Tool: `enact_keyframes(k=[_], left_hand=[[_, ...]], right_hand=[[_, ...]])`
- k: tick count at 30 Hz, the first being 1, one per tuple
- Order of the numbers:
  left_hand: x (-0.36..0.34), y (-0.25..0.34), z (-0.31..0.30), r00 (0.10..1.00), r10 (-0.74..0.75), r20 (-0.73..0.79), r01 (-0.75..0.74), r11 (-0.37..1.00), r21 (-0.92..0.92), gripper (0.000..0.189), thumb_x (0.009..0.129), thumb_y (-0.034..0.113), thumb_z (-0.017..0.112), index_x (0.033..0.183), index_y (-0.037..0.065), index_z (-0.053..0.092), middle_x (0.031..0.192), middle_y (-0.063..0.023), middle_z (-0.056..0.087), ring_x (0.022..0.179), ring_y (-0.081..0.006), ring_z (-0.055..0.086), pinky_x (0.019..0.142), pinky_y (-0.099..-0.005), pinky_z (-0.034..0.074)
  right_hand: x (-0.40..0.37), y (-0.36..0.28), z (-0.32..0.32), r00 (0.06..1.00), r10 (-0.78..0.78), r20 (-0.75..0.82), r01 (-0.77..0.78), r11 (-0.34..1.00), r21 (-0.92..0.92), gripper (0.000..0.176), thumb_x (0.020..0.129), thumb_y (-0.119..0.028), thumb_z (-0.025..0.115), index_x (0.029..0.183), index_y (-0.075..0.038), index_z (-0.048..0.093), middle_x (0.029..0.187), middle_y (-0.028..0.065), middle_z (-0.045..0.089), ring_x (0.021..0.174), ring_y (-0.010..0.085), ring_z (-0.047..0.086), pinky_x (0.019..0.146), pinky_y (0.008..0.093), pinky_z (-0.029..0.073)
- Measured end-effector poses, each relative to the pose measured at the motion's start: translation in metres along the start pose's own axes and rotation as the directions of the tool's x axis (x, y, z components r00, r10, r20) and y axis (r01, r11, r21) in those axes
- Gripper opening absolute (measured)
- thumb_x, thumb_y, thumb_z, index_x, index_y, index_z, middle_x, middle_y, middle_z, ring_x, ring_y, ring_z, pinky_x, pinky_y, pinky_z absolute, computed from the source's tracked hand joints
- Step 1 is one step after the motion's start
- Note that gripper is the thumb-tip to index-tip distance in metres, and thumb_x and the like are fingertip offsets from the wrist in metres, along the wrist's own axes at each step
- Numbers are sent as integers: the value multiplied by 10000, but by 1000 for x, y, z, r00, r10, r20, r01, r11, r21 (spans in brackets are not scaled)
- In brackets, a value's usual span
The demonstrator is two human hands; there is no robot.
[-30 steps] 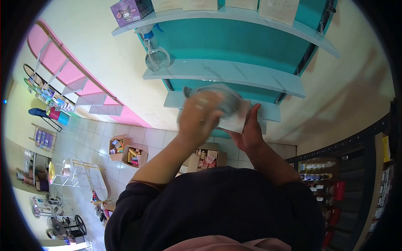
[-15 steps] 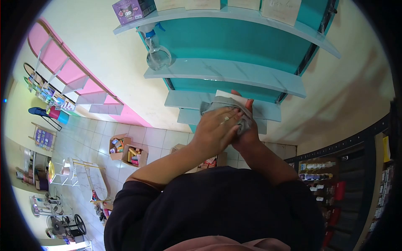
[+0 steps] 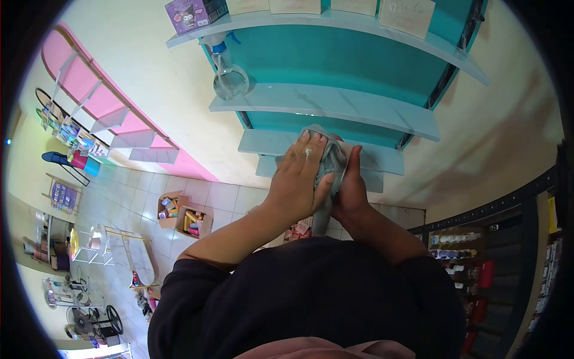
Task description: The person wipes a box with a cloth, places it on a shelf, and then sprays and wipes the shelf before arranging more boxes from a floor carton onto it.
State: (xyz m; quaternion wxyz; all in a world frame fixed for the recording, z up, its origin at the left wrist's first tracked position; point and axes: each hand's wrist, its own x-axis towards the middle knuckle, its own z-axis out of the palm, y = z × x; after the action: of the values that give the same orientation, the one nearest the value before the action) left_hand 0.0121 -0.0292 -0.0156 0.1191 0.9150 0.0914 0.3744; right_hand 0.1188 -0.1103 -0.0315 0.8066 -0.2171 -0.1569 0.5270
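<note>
My left hand (image 3: 294, 179), with a ring on one finger, presses a grey cloth (image 3: 332, 160) with its fingers bent over it. Under the cloth is a pale flat box (image 3: 345, 149), of which only a small edge shows; the rest is hidden by cloth and fingers. My right hand (image 3: 351, 194) grips the box from the other side, thumb up along its edge. Both hands are in front of the lower shelf (image 3: 257, 140). On the shelf above, at its left end, stands a clear spray bottle (image 3: 230, 82) with a blue and white head.
The top shelf (image 3: 350, 23) bears a purple box (image 3: 190, 15) and several cream boxes (image 3: 406, 17). On the tiled floor, to the left, are cardboard boxes (image 3: 203, 224) of small goods. A dark rack (image 3: 508, 239) with bottles stands at my right; pink shelving (image 3: 89, 90) hangs on the left wall.
My left hand has slid up with the cloth, which now covers most of the box's pale face. A fold of cloth hangs lower between my hands. The view has shifted slightly.
</note>
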Motion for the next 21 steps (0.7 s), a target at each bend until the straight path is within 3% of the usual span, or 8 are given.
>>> enact_keyframes(k=[7, 11, 16, 18, 19, 21], left_hand=[[-11, -1, -6, 996, 89, -3, -89, 994, 57, 604, 949, 321, 608, 1365, -95, 471, 1333, -290, 549, 1302, -466, 481, 1098, -534, 369], [-1, -2, -10, 998, 53, -19, -52, 998, 38, 609, 949, 325, 609, 1366, -97, 471, 1331, -294, 548, 1306, -470, 477, 1098, -544, 365], [-5, 9, -5, 994, 99, -46, -102, 993, -67, 695, 884, 338, 704, 1381, -85, 465, 1332, -282, 550, 1301, -478, 474, 1098, -551, 366], [-5, 17, -1, 990, 135, -31, -137, 987, -89, 720, 862, 344, 728, 1383, -78, 468, 1339, -277, 547, 1295, -482, 477, 1095, -548, 370], [-4, 18, 0, 985, 170, -20, -171, 979, -114, 745, 840, 350, 751, 1386, -72, 470, 1346, -272, 543, 1289, -486, 479, 1092, -546, 374], [-3, 15, 2, 982, 190, 8, -188, 974, -130, 750, 833, 362, 755, 1385, -63, 476, 1350, -266, 543, 1288, -476, 483, 1089, -542, 379]], right_hand=[[2, -6, -7, 996, -63, 57, 66, 997, -36, 702, 998, -672, 261, 1454, -151, 378, 1390, 94, 512, 1288, 246, 501, 1106, 401, 397], [-3, 0, 1, 999, -34, 32, 37, 995, -98, 711, 996, -675, 265, 1465, -152, 367, 1383, 107, 514, 1285, 248, 502, 1098, 404, 406], [1, -9, -3, 997, -54, 57, 63, 983, -174, 721, 995, -674, 273, 1486, -151, 343, 1393, 111, 499, 1281, 250, 501, 1093, 410, 412], [10, 2, -24, 969, 10, 247, -20, 999, 38, 740, 991, -676, 278, 1499, -140, 331, 1412, 113, 479, 1283, 260, 498, 1103, 415, 403], [18, 9, -42, 969, 10, 248, -20, 999, 39, 740, 991, -676, 278, 1499, -140, 331, 1412, 113, 479, 1283, 260, 498, 1103, 415, 403], [32, 23, -74, 877, -9, 481, -184, 917, 354, 748, 988, -672, 286, 1504, -132, 326, 1424, 116, 464, 1278, 274, 498, 1106, 429, 400]])
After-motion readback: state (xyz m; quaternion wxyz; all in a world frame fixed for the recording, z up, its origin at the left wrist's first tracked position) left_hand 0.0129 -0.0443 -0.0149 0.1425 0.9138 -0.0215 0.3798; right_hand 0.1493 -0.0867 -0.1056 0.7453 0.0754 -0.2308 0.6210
